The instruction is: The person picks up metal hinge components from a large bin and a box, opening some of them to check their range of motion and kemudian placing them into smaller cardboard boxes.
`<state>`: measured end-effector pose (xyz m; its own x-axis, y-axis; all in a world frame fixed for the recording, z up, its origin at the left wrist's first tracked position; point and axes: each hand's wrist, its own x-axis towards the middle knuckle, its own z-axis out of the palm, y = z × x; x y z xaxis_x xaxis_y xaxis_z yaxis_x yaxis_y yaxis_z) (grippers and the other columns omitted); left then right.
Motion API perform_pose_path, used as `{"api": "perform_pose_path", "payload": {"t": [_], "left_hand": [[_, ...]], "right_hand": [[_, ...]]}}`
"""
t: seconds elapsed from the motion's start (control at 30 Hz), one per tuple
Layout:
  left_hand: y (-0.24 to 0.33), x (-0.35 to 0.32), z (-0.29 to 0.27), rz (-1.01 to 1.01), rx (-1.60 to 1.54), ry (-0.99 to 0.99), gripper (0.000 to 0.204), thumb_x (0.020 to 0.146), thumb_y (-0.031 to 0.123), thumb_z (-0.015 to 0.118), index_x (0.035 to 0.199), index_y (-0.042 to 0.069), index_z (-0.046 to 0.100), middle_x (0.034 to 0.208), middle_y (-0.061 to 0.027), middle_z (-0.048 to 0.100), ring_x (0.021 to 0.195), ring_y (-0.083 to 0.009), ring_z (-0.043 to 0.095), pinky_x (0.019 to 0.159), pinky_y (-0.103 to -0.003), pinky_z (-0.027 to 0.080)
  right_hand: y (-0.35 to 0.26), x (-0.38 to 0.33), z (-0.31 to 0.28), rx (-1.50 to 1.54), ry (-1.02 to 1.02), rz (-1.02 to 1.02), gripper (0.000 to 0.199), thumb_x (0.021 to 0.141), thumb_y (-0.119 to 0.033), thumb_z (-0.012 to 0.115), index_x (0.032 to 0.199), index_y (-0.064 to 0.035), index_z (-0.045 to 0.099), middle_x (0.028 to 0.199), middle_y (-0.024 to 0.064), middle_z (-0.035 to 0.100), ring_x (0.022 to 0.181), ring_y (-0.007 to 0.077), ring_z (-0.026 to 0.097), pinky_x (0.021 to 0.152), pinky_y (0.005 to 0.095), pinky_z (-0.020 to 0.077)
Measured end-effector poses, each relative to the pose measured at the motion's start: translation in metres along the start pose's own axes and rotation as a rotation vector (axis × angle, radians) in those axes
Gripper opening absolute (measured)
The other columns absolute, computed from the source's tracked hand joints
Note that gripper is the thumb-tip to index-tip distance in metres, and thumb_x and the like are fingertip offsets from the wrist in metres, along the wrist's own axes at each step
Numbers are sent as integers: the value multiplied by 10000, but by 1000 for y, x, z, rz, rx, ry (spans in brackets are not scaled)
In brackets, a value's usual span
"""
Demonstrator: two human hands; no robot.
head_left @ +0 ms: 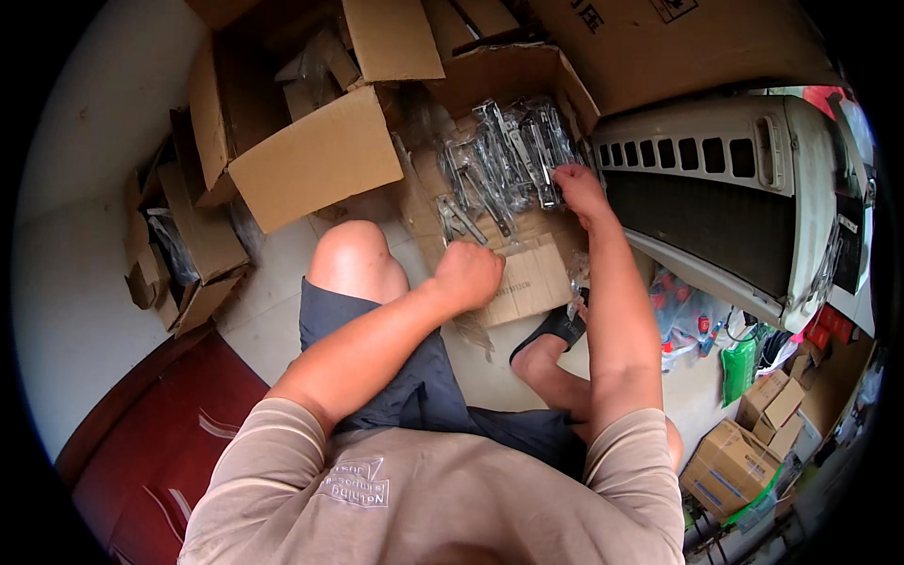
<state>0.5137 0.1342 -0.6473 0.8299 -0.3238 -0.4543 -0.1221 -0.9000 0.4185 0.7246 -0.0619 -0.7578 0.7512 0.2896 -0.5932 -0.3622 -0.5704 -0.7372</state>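
Head view, looking down at a seated person's lap and bare knee. An open brown cardboard box [513, 75] sits on the pale tiled floor [282, 273] in front of the knees, its flaps creased and folded outward. Inside lies a heap of shiny metal parts in crinkled clear plastic bags [499, 160], long and narrow, glinting silver. The right hand [579, 188] reaches into the box, fingers pinched on one bagged part at the heap's right edge. The left hand [468, 275] is clenched into a fist, resting on the box's front flap; whether it grips anything cannot be told. A second, larger cardboard box [311, 160] stands open to the left. A white slatted appliance casing [725, 188] lies to the right. The exact shape of the metal parts is hard to make out through the plastic.
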Motion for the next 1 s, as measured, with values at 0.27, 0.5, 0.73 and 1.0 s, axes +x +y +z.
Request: {"api": "perform_pose_path", "payload": {"t": [0.27, 0.5, 0.73, 1.0], "left_hand": [[-8, 77, -2, -320, -597, 54, 526, 1022, 418, 620, 1401, 54, 623, 1313, -259, 689, 1252, -401, 657, 1005, -533, 532], [-4, 147, 5, -714, -1753, -35, 587, 1103, 555, 480, 1473, 104, 551, 1383, -125, 598, 1194, -311, 546, 1032, -588, 457], [-42, 176, 45, -834, -2044, 82, 569, 1089, 626, 476, 1407, 167, 583, 1387, -70, 636, 1254, -269, 566, 1107, -548, 404], [-42, 159, 53, -559, -2268, 265, 228, 1145, 238, 519, 1347, 179, 608, 1264, -20, 721, 1147, -184, 684, 932, -382, 551]], "right_hand": [[-11, -30, -14, 373, -124, 279, 137, 1019, -224, 699, 1095, -112, 722, 777, -56, 596, 584, 38, 440, 487, 243, 306], [5, -22, -14, 239, -43, 205, 198, 982, -213, 744, 1106, -59, 739, 873, -13, 692, 690, 105, 587, 605, 278, 474], [-19, -56, 44, -486, 101, -286, 219, 870, -102, 745, 1087, -78, 764, 1119, 146, 728, 1078, 356, 704, 948, 440, 563], [12, -88, 53, -193, 442, -219, 251, 925, -98, 697, 1167, -59, 752, 1158, 154, 704, 1028, 313, 692, 924, 418, 558]]}}
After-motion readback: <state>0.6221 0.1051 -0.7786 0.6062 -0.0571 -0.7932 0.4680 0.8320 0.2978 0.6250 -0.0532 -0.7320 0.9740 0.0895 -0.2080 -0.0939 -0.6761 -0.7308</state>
